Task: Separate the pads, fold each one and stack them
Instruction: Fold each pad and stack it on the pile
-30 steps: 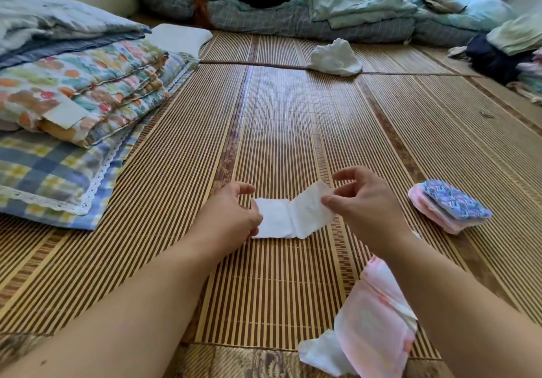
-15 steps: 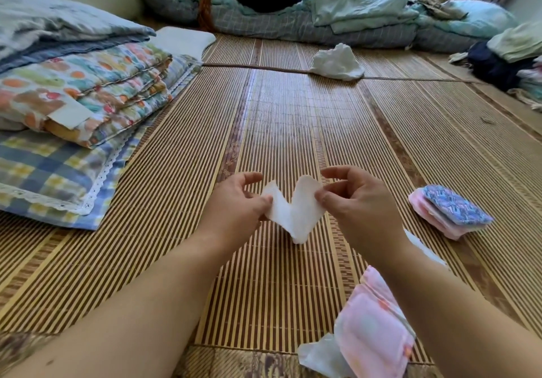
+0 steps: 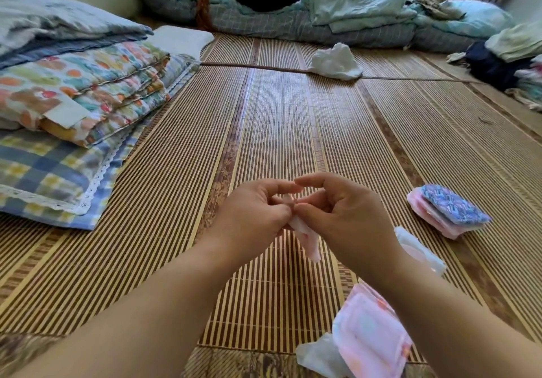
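My left hand (image 3: 258,210) and right hand (image 3: 343,216) meet above the woven floor mat (image 3: 264,119), both pinching one folded white pad (image 3: 306,238) that hangs between them. The finished stack (image 3: 448,211) sits to the right; unfolded pads (image 3: 369,336) lie near, at lower right. I judge the fold could spring open if either pinch loosens, since the pad looks soft and thin.

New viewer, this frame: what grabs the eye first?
Both hands meet at centre, left hand and right hand pinching a folded white pad above the bamboo mat. To the right lies a small stack of folded pads; bright folded quilts sit far left.
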`<move>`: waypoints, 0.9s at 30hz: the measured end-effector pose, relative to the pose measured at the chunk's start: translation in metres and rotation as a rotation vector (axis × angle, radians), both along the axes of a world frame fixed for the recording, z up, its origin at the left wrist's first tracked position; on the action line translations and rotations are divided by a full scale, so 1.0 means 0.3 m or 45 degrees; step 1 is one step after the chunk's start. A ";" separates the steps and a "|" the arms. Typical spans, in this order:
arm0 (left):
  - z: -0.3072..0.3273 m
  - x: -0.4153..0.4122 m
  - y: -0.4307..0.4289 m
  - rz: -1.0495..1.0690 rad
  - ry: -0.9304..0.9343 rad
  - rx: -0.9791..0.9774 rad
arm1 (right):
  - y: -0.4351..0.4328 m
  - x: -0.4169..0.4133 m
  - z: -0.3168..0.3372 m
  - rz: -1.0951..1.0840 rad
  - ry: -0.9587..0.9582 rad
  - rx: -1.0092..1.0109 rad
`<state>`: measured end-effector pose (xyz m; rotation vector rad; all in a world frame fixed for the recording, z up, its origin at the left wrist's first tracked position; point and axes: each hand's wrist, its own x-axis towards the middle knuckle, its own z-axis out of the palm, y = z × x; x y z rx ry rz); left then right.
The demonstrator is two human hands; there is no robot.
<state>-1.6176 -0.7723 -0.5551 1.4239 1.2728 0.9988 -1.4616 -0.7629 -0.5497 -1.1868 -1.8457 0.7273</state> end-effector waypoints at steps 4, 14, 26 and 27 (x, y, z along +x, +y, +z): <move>0.006 -0.001 0.003 0.081 -0.124 -0.038 | -0.009 0.018 -0.021 0.029 -0.158 -0.079; 0.009 0.028 -0.006 0.092 -0.034 0.150 | 0.089 0.199 -0.003 -0.344 0.141 -0.168; -0.056 0.082 -0.021 -0.020 0.389 0.233 | 0.224 0.741 -0.134 -1.181 -0.154 -0.293; -0.059 0.086 -0.021 -0.020 0.398 0.229 | 0.226 0.738 -0.137 -1.184 -0.206 -0.289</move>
